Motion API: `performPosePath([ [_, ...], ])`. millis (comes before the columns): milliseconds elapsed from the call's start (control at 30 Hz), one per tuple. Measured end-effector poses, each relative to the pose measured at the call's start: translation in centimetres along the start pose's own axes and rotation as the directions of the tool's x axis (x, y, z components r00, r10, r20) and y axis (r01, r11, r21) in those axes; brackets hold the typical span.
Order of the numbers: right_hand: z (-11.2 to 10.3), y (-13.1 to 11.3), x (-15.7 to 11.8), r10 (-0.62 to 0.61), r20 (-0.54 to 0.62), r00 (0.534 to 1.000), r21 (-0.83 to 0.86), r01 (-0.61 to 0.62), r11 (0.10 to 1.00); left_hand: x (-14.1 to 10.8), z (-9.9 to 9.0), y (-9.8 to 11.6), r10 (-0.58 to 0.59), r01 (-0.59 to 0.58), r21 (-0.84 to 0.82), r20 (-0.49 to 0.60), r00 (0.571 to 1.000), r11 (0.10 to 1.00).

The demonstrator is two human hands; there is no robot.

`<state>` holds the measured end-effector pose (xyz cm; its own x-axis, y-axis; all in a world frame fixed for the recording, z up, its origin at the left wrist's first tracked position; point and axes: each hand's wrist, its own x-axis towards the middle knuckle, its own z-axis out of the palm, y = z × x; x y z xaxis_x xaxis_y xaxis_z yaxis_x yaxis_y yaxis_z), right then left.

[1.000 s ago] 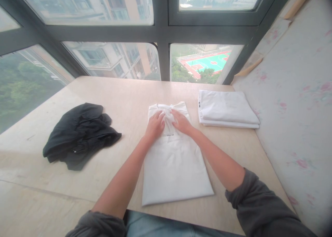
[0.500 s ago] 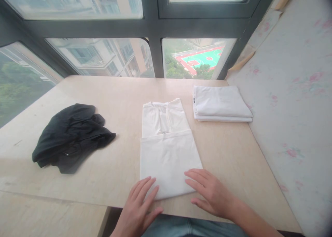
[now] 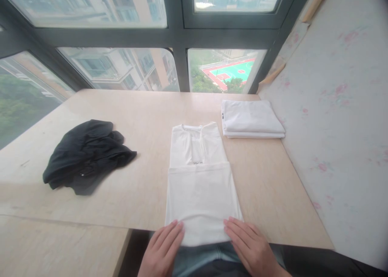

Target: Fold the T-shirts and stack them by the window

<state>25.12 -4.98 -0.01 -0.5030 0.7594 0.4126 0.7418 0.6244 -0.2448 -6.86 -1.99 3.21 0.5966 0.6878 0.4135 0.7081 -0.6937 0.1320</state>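
Observation:
A white T-shirt [image 3: 201, 198] lies folded into a long panel, its collar facing the window and its lower part turned up over dark print. My left hand [image 3: 165, 244] is at the near left corner, fingers together on top of the cloth and thumb out of sight. At the near right corner my right hand [image 3: 250, 244] holds the cloth the same way, thumb hidden too. The shirt's near edge reaches the table's front edge, just above my lap.
A crumpled black garment [image 3: 87, 155] lies on the left of the wooden tabletop [image 3: 145, 119]. Folded white clothes [image 3: 250, 119] are stacked at the back right, near the flowered wall [image 3: 342, 119]. Dark window frames [image 3: 177, 38] border the far side.
The T-shirt has slid toward me, its near edge now at the table's front edge. Both hands have moved closer to me and closed on its near corners.

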Motion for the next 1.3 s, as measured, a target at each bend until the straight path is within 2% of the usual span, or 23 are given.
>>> performPosePath([
  [200,-0.5,0.6,-0.1,0.006,-0.013,1.0,0.038,-0.005,0.999,-0.5,0.3,-0.1,-0.048,0.051,0.038,-0.078,0.996,0.998],
  [333,-0.5,1.1,-0.1,-0.016,-0.036,0.999,0.084,0.019,0.996,-0.5,0.4,-0.3,-0.029,0.032,0.028,-0.098,0.995,0.999],
  [500,-0.4,1.4,-0.7,-0.023,0.016,1.0,0.049,0.022,0.999,-0.8,0.7,-1.0,0.004,-0.005,-0.01,-0.1,0.995,1.0],
  [567,-0.2,1.2,-1.1,-0.029,0.036,0.999,0.026,0.028,0.999,-1.2,0.9,-1.3,-0.021,0.017,-0.054,-0.079,0.997,0.998],
  [733,0.3,0.2,-0.8,0.034,-0.015,0.999,0.024,-0.033,0.999,-1.4,0.9,-1.8,-0.235,0.224,-0.224,-0.023,0.972,0.949],
  [800,0.5,0.0,-0.4,0.07,-0.058,0.996,0.05,-0.067,0.997,-1.1,0.5,-1.9,-0.332,0.323,-0.31,0.023,0.943,0.894],
  [900,0.5,0.3,0.3,0.092,-0.121,0.988,0.072,-0.084,0.994,-0.3,-0.3,-2.1,-0.445,0.465,-0.414,0.152,0.883,0.782],
  [967,0.2,0.8,0.6,0.091,-0.154,0.984,0.09,-0.078,0.993,0.2,-1.0,-2.2,-0.489,0.534,-0.442,0.222,0.843,0.721],
  [1033,-0.4,1.3,0.9,0.086,-0.17,0.982,0.135,-0.064,0.989,0.7,-1.6,-2.5,-0.501,0.559,-0.449,0.254,0.828,0.697],
  [1133,-1.4,2.2,1.4,0.09,-0.157,0.984,0.235,-0.051,0.971,0.9,-2.2,-3.0,-0.464,0.521,-0.43,0.239,0.853,0.737],
  [1300,-3.3,3.0,2.5,0.141,-0.157,0.978,0.375,-0.073,0.924,1.7,-3.6,-3.4,-0.409,0.425,-0.403,0.13,0.903,0.81],
])
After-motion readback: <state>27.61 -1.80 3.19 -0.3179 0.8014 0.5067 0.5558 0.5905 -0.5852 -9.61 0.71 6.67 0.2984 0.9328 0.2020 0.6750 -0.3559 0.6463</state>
